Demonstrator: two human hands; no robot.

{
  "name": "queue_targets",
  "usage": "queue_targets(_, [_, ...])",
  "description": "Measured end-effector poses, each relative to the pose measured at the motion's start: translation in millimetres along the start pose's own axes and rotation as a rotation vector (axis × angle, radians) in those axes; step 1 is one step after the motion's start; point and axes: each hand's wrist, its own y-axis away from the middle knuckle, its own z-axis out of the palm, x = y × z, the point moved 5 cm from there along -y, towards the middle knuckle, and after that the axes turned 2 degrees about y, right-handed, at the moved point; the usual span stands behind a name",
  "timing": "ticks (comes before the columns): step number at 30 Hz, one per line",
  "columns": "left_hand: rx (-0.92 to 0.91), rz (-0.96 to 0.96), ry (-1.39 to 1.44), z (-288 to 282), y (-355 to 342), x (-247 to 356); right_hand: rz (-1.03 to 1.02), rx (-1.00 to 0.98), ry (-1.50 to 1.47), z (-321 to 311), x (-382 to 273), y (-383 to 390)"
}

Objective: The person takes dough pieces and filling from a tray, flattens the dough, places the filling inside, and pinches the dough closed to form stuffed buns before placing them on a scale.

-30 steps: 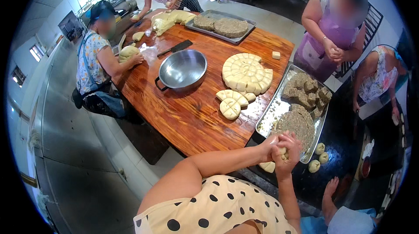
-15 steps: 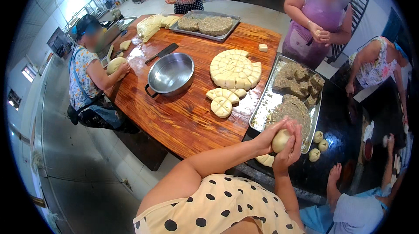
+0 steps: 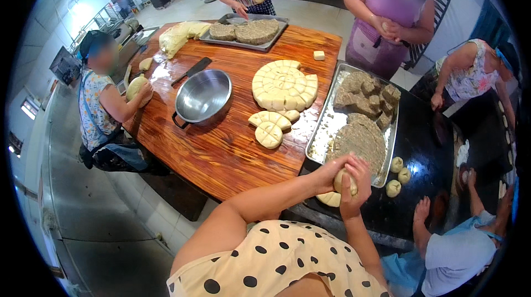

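A round ball of pale dough [image 3: 345, 179] is cupped between my two hands, near the front corner of the tray. My left hand [image 3: 330, 174] wraps it from the left and far side. From the near right, my right hand [image 3: 353, 202] closes on it, with the thumb up along the ball. Fingers cover much of the dough. Just below my hands lies a scored piece of pale dough [image 3: 328, 199]. Beyond them, a metal tray [image 3: 319, 140] holds a flat slab of brownish filling [image 3: 358, 141] and broken chunks of it [image 3: 366, 93].
Three dough balls [image 3: 404, 175] sit on the dark surface at right. A cut dough round [image 3: 285, 88], smaller dough pieces [image 3: 269, 134], a steel basin [image 3: 203, 97] and a cleaver [image 3: 191, 71] lie on the wooden table [image 3: 232, 156]. Several co-workers stand around, one kneading dough [image 3: 134, 88] at left.
My hands have turned around the dough ball and cover more of it, the right thumb now upright against it. The whole view has shifted slightly. The striped-top co-worker's hand has moved to the far tray.
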Motion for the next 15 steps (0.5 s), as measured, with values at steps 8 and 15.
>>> queue_targets(8, [-0.014,0.207,0.340,-52.6,-12.5,-20.8,-0.197,0.093,0.104,16.1,25.6,9.0])
queue_targets(15, [-0.121,0.130,0.219,-122.3,-23.8,-60.6,-0.036,0.140,0.090,-0.9,48.2,29.6])
